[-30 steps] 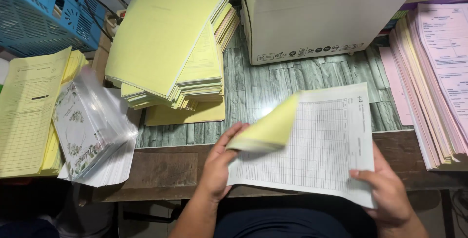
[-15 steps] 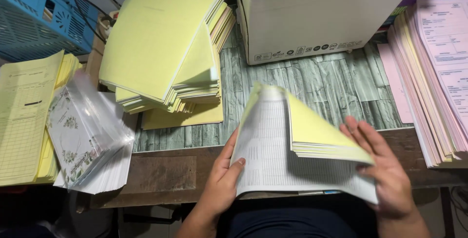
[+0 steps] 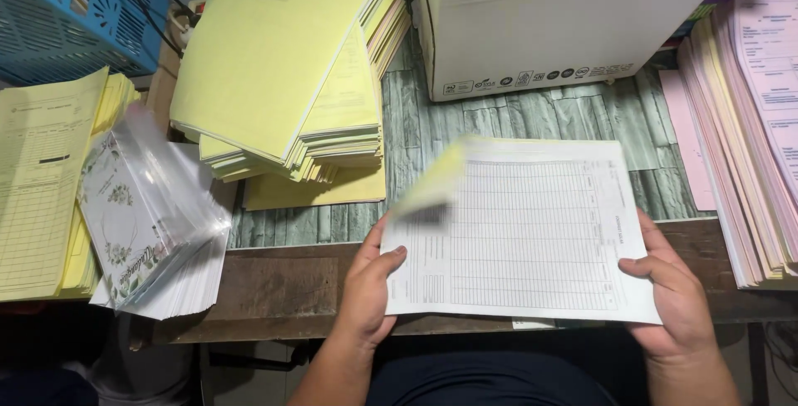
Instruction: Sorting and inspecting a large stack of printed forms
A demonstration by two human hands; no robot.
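Between the two hands, a white ruled form sheet (image 3: pixel 532 231) lies flat over the near edge of the wooden table (image 3: pixel 283 281). Well apart, the left hand (image 3: pixel 370 285) grips its lower left corner and the right hand (image 3: pixel 669 290) clamps its lower right edge. Beyond the left hand, a blurred yellow sheet (image 3: pixel 428 186) lifts near the stack of yellow forms (image 3: pixel 283 65) and a white cardboard box (image 3: pixel 565 24).

White ruled form (image 3: pixel 532 231); yellow stacks (image 3: pixel 283 65); blue crate (image 3: pixel 58 15)
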